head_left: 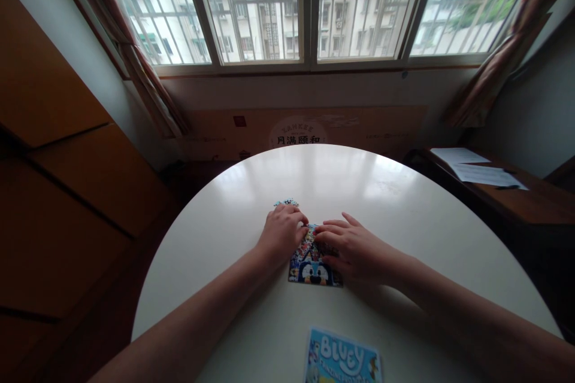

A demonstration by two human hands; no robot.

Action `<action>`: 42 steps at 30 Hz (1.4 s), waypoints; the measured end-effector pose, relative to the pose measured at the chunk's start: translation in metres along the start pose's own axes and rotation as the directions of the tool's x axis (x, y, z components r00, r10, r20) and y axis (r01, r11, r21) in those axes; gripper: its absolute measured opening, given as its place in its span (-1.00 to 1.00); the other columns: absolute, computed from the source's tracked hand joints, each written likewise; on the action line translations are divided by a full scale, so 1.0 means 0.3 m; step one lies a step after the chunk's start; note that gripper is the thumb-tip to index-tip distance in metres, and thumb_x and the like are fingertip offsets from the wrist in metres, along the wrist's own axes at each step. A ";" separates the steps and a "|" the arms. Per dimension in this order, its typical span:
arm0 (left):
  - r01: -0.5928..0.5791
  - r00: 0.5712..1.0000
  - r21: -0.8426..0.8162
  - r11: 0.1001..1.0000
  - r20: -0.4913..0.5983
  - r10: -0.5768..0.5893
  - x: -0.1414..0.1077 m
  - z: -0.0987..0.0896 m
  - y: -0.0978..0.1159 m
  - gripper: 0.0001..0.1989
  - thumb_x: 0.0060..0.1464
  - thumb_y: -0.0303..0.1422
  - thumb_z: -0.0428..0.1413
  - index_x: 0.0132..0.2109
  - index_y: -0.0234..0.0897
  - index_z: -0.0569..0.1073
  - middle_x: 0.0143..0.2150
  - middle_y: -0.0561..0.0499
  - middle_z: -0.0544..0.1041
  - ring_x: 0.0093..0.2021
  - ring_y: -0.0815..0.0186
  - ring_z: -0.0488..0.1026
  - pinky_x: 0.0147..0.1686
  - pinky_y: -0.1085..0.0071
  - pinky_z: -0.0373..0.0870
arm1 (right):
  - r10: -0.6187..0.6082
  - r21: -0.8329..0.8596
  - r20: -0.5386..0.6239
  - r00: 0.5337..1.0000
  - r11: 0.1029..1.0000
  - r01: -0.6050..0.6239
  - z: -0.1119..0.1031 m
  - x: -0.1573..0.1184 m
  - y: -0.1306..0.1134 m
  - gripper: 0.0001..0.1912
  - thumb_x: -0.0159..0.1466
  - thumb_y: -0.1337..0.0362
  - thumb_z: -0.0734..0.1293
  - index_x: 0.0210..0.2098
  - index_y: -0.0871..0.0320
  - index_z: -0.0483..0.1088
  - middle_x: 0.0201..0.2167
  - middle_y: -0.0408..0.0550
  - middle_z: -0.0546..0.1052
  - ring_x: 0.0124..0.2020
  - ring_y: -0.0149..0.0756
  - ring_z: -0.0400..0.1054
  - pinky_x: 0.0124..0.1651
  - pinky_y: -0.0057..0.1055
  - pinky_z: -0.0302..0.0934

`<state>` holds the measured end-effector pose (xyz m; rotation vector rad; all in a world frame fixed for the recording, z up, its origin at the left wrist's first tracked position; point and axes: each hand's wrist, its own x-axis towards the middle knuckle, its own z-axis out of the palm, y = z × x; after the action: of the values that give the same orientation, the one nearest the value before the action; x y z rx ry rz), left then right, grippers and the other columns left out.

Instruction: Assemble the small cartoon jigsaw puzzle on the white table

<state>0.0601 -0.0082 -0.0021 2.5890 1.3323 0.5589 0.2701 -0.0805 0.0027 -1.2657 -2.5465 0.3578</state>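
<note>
A colourful jigsaw puzzle with a blue cartoon dog face lies on the table, its lower edge towards me. My left hand is at its upper left, fingers curled and thumb near the fingertips; whether a piece is between them is hidden. Over the puzzle's right side rests my right hand, fingers spread and fingertips touching the surface. Just beyond my left hand is a small pile of loose puzzle pieces, partly covered by that hand.
A blue Bluey booklet or package lies at the near side of the round white table. Papers and pens are on a wooden desk at right. Against the wall under the barred window stands a long cardboard box.
</note>
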 end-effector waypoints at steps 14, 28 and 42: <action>-0.006 1.000 -0.013 1.000 -0.024 0.006 -0.002 -0.008 0.005 -0.92 0.10 -0.46 0.23 -0.25 -0.18 0.58 -0.20 0.00 0.63 -0.06 0.10 0.48 0.04 0.09 0.30 | -0.010 -0.016 0.020 1.000 1.000 0.010 0.000 -0.007 0.004 -0.61 0.37 0.18 0.29 0.18 -0.01 0.33 0.24 -0.03 0.42 0.32 -0.02 0.19 0.38 0.32 -0.18; -0.046 0.997 -0.075 0.996 -0.067 0.041 0.002 -0.001 -0.008 -0.81 0.12 -0.48 0.21 -0.13 -0.15 0.60 -0.24 0.06 0.67 -0.13 0.16 0.52 0.06 0.10 0.30 | -0.012 -0.014 0.018 1.000 1.000 0.012 0.003 -0.007 0.005 -0.57 0.37 0.21 0.29 0.22 0.00 0.31 0.24 -0.03 0.41 0.31 -0.06 0.20 0.43 0.26 -0.24; -0.061 0.991 -0.063 0.996 -0.123 0.053 0.012 -0.019 -0.008 -0.83 0.14 -0.49 0.19 -0.21 -0.13 0.63 -0.26 0.07 0.68 -0.20 0.20 0.54 -0.01 0.20 0.37 | -0.021 -0.120 -0.006 1.000 0.993 0.020 0.026 0.016 -0.007 -0.53 0.48 0.11 0.15 0.34 -0.04 0.24 0.22 0.05 0.38 0.33 0.02 0.12 0.41 0.35 -0.32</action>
<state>0.0578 -0.0041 0.0033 2.5827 1.2551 0.7680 0.2629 -0.0787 -0.0031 -1.2779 -2.6069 0.1981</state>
